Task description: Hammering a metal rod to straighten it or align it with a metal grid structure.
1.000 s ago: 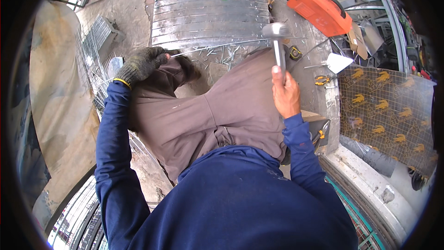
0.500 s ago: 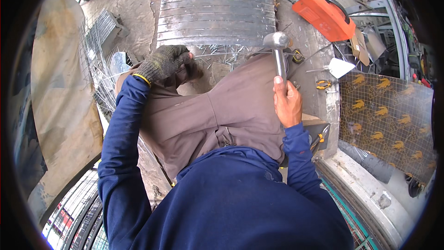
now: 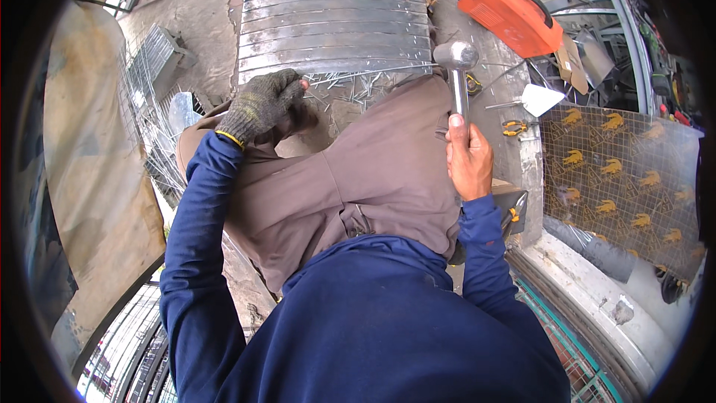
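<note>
My left hand (image 3: 262, 104), in a dark grey knitted glove, is closed above my left knee. Its fingertips pinch a thin metal rod (image 3: 373, 69), which runs rightward along the near edge of a slatted metal sheet (image 3: 335, 19). My bare right hand (image 3: 470, 160) grips a metal hammer (image 3: 459, 89), thumb along the handle. The rounded hammer head is up beyond my hand, close to the rod's right end. Loose cut metal pieces (image 3: 358, 88) lie on the ground between my knees.
To the far right stands an orange machine (image 3: 511, 11) with a black handle. Nearby are a white triangular piece (image 3: 541, 99), orange-handled pliers (image 3: 514, 128) and a patterned sheet (image 3: 619, 179). Wire mesh and a metal block (image 3: 153, 60) sit at left, beside a brown-stained sheet (image 3: 97, 127).
The hammer head has risen a little and shifted right. The rod now lies nearer the slatted sheet's near edge. The whole view has shifted slightly.
</note>
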### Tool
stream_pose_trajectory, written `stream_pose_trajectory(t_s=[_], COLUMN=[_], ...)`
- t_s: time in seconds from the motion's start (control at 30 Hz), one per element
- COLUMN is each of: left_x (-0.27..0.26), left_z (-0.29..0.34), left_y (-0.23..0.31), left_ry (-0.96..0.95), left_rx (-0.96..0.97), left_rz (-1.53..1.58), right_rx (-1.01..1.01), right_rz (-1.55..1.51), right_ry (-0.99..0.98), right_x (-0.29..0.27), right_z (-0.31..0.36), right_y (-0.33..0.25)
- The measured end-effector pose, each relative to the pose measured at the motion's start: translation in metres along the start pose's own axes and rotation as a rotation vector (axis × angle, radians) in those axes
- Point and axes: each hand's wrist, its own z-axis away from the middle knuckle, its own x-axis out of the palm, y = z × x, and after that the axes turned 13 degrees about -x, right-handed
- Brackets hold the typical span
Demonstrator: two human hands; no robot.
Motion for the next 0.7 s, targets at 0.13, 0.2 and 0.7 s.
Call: stream_pose_trajectory(t_s=[0.13,0.2,0.7], left_x=[0.005,0.008,0.013], left_z=[0.002,0.003,0.005], left_y=[0.007,0.013,0.019], left_ry=[-0.001,0.039,0.050], left_rx=[-0.018,-0.016,-0.054], left_rz=[-0.023,-0.034,-0.063], right_rx=[-0.021,-0.029,-0.123], right_rz=[0.006,0.006,0.064], right_ry=[0.016,0.013,-0.053], right_x=[-0.002,-0.004,0.014], right_z=[-0.002,-0.003,-0.018], right_y=[-0.003,-0.005,0.020])
